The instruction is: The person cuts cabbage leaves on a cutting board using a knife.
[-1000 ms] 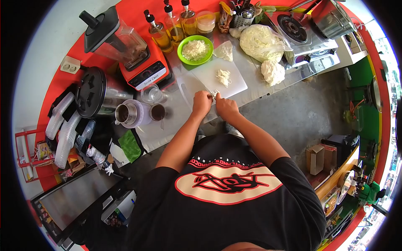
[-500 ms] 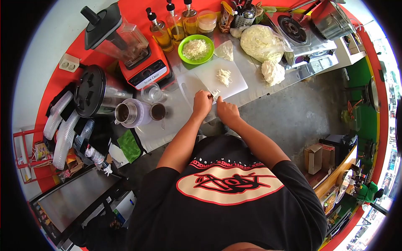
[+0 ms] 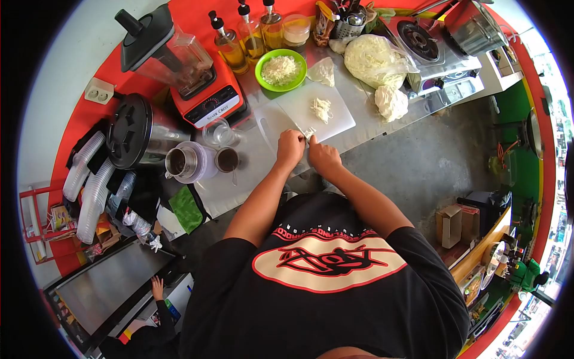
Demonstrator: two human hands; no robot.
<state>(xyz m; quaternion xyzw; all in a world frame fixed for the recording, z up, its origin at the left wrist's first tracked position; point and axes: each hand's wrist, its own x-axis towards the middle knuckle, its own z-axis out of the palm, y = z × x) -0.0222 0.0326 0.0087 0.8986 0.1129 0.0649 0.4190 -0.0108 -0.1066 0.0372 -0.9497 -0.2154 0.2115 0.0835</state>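
At the near edge of the white cutting board (image 3: 341, 113), my left hand (image 3: 290, 147) is closed around pale shredded pieces (image 3: 309, 132). Against it on the right, my right hand (image 3: 324, 157) is closed too; what its fingers grip is too small to make out. A small heap of pale shreds (image 3: 321, 110) lies on the board. Beyond the board stands a green bowl (image 3: 280, 70) with more shreds, beside a pale wedge (image 3: 323, 71) on the counter.
A red blender (image 3: 212, 99), cups and a black-lidded pot (image 3: 128, 131) stand left. Oil bottles (image 3: 229, 49) line the back. A bagged cabbage (image 3: 373, 60), a white bundle (image 3: 391, 103) and a stove (image 3: 427, 45) are right. Another person's hand (image 3: 158, 288) shows lower left.
Another person's hand and dark sleeve have come into view at the lower left. My hands remain at the board's near edge, with only slight movement.
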